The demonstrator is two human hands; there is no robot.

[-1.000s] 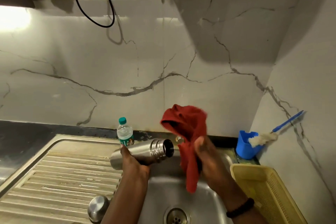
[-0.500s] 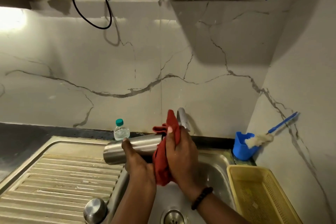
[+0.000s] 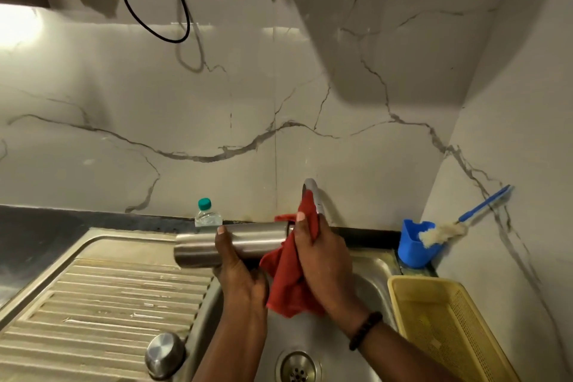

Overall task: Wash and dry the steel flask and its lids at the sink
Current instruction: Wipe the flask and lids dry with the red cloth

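Observation:
The steel flask (image 3: pixel 248 240) lies level above the sink's left rim, its mouth pointing right. My left hand (image 3: pixel 237 270) grips it from below around the middle. My right hand (image 3: pixel 319 254) holds a red cloth (image 3: pixel 286 279) pressed over the flask's mouth end, which the cloth hides. One steel lid (image 3: pixel 164 353) sits on the draining board at the lower left. The sink basin (image 3: pixel 366 291) with its drain (image 3: pixel 298 367) lies below both hands.
A tap (image 3: pixel 313 195) rises behind the cloth. A small water bottle (image 3: pixel 207 215) stands at the back wall. A blue holder (image 3: pixel 414 245) with a bottle brush (image 3: pixel 446 231) sits at the right corner, a yellow basket (image 3: pixel 449 329) in front of it. The ribbed draining board (image 3: pixel 93 304) spreads left.
My right hand brought the red cloth left from the open air onto the flask's mouth and now covers it. The flask has stayed level in my left hand.

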